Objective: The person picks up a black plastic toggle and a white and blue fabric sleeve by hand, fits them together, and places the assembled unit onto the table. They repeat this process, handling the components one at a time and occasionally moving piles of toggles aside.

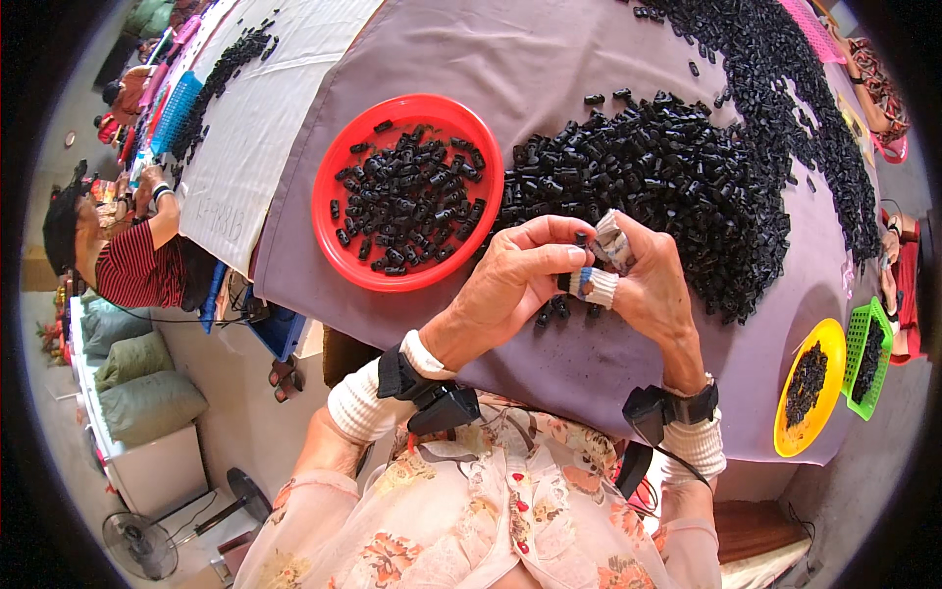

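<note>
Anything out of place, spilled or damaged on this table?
Slightly: a few black pieces lie loose on the purple cloth, apart from the large heap, so they look strayed. I see nothing tipped over or clearly damaged.

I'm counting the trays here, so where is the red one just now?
In the head view, the red tray lies on the purple cloth left of centre, just left of the heap of black pieces and beyond the left hand.

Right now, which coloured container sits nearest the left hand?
The round red tray, beside the left hand; the yellow tray, green basket and blue basket lie farther off.
</note>
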A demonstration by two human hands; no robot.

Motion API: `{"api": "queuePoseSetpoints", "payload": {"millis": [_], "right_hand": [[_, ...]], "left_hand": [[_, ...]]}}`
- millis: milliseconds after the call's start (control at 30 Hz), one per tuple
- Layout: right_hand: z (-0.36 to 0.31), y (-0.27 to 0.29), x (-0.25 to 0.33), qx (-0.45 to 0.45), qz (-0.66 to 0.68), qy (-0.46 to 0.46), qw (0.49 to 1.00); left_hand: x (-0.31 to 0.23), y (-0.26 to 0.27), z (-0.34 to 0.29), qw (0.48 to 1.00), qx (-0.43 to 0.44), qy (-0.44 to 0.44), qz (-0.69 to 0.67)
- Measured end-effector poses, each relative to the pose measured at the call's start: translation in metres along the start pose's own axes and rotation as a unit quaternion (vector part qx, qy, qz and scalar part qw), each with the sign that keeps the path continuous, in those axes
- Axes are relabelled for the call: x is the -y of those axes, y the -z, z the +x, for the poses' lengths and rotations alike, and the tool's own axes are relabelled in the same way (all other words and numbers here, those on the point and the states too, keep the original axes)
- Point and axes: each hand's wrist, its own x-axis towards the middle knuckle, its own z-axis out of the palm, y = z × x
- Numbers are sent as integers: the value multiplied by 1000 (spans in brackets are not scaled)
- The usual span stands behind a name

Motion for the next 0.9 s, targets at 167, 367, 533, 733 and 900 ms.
{"api": "queuePoseSetpoints", "payload": {"millis": [167, 367, 533, 733, 900], "right_hand": [[0, 0, -1, 6, 19, -10, 1000], [1, 2, -4, 26, 8, -21, 999], [0, 1, -8, 40, -4, -1, 999], [2, 0, -8, 47, -3, 1, 999], [2, 1, -6, 52, 2, 9, 999]], "left_hand": [[0, 1, -2, 1000, 2, 0, -22], [4, 8, 0, 998, 10, 9, -61], [6, 9, 2, 996, 19, 23, -82], [4, 7, 2, 997, 5, 21, -74], [5, 7, 2, 998, 1, 14, -61]]}}
